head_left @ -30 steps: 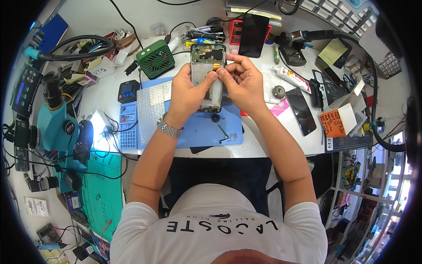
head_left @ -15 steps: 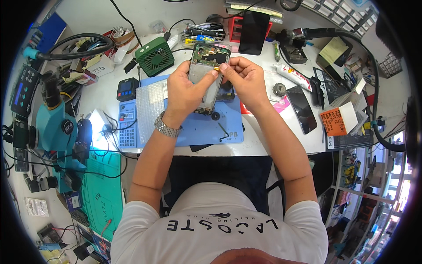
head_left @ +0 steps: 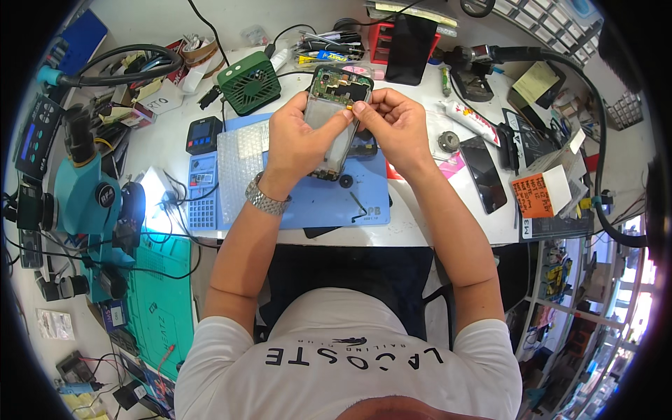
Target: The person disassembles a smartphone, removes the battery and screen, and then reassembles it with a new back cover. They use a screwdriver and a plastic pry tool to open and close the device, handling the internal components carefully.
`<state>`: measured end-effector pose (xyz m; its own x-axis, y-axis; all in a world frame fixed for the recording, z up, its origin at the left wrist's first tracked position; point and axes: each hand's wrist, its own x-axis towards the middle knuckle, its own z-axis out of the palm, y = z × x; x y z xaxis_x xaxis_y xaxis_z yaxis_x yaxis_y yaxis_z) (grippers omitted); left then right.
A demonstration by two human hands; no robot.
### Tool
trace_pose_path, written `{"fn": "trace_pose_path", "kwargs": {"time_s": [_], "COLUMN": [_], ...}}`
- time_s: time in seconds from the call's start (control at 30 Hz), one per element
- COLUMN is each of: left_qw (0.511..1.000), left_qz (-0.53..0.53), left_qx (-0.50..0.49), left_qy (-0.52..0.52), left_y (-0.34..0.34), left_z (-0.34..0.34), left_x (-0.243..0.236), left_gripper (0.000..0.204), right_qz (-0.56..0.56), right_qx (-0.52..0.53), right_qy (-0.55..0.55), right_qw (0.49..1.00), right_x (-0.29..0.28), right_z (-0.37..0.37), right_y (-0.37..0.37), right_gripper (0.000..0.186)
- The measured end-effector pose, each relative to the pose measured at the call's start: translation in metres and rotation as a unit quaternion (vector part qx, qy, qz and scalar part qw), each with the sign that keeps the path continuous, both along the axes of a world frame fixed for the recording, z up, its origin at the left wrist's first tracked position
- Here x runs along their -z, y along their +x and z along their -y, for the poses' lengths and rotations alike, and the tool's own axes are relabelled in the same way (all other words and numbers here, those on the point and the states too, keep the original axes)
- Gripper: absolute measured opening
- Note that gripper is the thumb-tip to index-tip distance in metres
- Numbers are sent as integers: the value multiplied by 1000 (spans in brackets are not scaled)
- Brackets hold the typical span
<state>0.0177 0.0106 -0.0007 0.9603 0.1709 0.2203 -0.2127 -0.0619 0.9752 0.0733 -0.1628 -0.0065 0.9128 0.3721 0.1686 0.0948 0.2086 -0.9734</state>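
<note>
An opened phone [head_left: 334,98] with its circuit board showing is held upright above the blue work mat [head_left: 329,199]. My left hand [head_left: 297,143] grips the phone's body from the left side. My right hand [head_left: 393,126] pinches a small yellowish part at the phone's upper right edge with thumb and forefinger. A metal watch [head_left: 266,199] is on my left wrist. Part of the phone's lower end is hidden behind my left palm.
A green fan box [head_left: 248,85] stands behind the mat, a bubble-wrap sheet [head_left: 241,164] on its left. A teal microscope [head_left: 84,196] is at far left. A black phone [head_left: 483,173], an orange note [head_left: 532,196] and a white tube [head_left: 470,117] lie right.
Both hands with the phone have shifted slightly away from me and upward. My right fingers have closed onto the phone's upper right edge.
</note>
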Motion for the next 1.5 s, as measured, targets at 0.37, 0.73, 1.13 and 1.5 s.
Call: {"fn": "trace_pose_path", "kwargs": {"time_s": [0.37,0.73,1.13,1.5], "left_qw": [1000,997,979,987], "left_qz": [10,3,-28,-4], "left_qx": [2,27,69,49], "left_qy": [-25,-78,-189,-156], "left_y": [2,1,2,5], "left_z": [-5,-6,-2,-4], "left_x": [4,3,5,13], "left_gripper": [25,27,28,28], "right_qz": [25,56,35,11], "right_qx": [-12,0,7,8], "right_qy": [-2,13,21,-6], "right_qw": [1000,998,999,1000], "right_x": [-2,-4,6,-4], "right_z": [-3,-6,-11,10], "right_y": [-8,-14,-3,26], "right_gripper": [14,13,23,34]}}
